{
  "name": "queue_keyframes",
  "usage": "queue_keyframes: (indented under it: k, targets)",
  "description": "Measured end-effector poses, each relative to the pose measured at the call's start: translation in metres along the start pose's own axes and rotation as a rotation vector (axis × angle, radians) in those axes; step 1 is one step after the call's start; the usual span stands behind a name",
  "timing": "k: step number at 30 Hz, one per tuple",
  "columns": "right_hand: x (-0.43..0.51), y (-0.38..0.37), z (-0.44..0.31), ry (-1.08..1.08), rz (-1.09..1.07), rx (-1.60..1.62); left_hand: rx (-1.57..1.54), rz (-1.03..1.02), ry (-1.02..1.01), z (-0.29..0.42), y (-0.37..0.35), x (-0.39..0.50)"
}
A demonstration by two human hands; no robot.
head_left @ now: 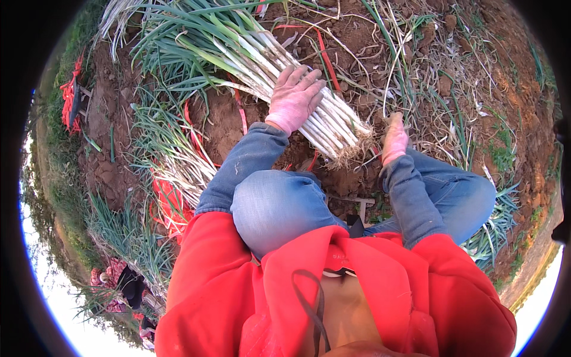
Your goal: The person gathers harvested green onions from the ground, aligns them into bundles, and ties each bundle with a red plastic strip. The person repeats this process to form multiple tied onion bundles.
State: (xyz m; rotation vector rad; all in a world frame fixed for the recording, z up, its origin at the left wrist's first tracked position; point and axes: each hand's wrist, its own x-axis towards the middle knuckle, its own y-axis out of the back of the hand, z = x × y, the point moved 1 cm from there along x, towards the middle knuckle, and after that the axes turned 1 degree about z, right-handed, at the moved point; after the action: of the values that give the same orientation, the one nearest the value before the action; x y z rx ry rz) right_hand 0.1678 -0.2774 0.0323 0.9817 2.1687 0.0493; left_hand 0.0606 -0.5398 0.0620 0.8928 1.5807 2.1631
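Note:
A large bundle of long green onions (pixel 250 53) lies slantwise on the soil before me, leaves to the upper left. Its white stalks (pixel 330 120) end in a fringe of pale roots (pixel 357 145) at the lower right. My left hand (pixel 296 96), in a pinkish, soil-stained glove, rests flat across the stalks with its fingers slightly apart. Just right of the roots is my right hand (pixel 395 136), gloved likewise and seen edge-on. Its palm side and fingers are mostly hidden, and whether it touches the roots is unclear. A red strip (pixel 328 60) runs out from beyond the bundle.
More onions (pixel 178 156) and a heap of red strips (pixel 171 201) lie at left. Loose stalks and dry leaves (pixel 437 80) litter the ground at right, with further onions (pixel 495 223) behind my knee. A small frame (pixel 361 203) shows below me. Another person (pixel 116 283) is at lower left.

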Motion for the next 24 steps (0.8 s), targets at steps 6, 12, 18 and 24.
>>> queue_keyframes:
  k: [6, 12, 18, 24]
  targets:
    - [-0.012, -0.033, 0.028, 0.409, -0.063, -0.236, -0.015, 0.018, -0.023, 0.007, 0.001, 0.008]
    - [-0.078, -0.015, -0.037, 1.585, -0.431, -0.857, -0.036, 0.035, -0.003, 0.001, 0.001, 0.002]
    - [-0.088, -0.034, -0.044, 1.683, -0.541, -1.558, -0.030, -0.007, 0.007, 0.002, -0.001, 0.001]
    - [-0.084, -0.045, -0.039, 1.359, -0.697, -1.691, -0.080, -0.041, 0.014, 0.002, -0.008, 0.003]
